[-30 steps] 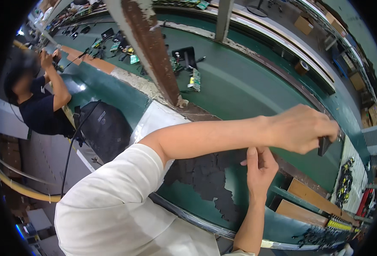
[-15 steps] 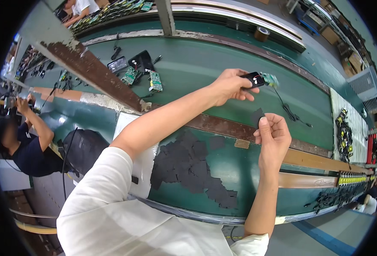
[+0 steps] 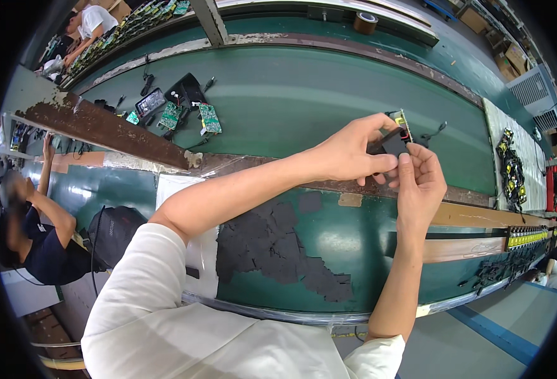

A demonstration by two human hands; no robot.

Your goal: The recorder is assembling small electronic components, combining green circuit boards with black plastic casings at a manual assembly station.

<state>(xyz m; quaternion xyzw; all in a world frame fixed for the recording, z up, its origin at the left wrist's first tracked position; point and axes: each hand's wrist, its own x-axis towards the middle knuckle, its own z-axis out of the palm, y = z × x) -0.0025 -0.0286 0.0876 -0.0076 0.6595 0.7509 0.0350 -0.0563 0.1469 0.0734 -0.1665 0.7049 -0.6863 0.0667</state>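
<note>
My left hand (image 3: pixel 357 150) is closed around a small black plastic housing (image 3: pixel 375 147), with a circuit board (image 3: pixel 402 120) sticking out past its far end. Thumb and fingers of my right hand (image 3: pixel 422 177) pinch a dark square sheet (image 3: pixel 394 143), which lies against the housing; whether it is stuck down I cannot tell. The two hands meet over the green belt. Nearer to me, a spread heap of loose black sheets (image 3: pixel 262 243) covers part of the green bench, with a single sheet (image 3: pixel 310 201) lying apart.
Several circuit boards (image 3: pixel 209 119) with cables and black housings lie at the belt's far left. A brown metal post (image 3: pixel 108 129) slants across the left. At right, bundled parts (image 3: pixel 512 167) rest on a pale mat. A person in dark clothing (image 3: pixel 48 237) works at left.
The right hand has brought its black sheet up to the housing in my left hand. My left hand has come nearer and lower, so the hands are now together. The view has shifted slightly.
</note>
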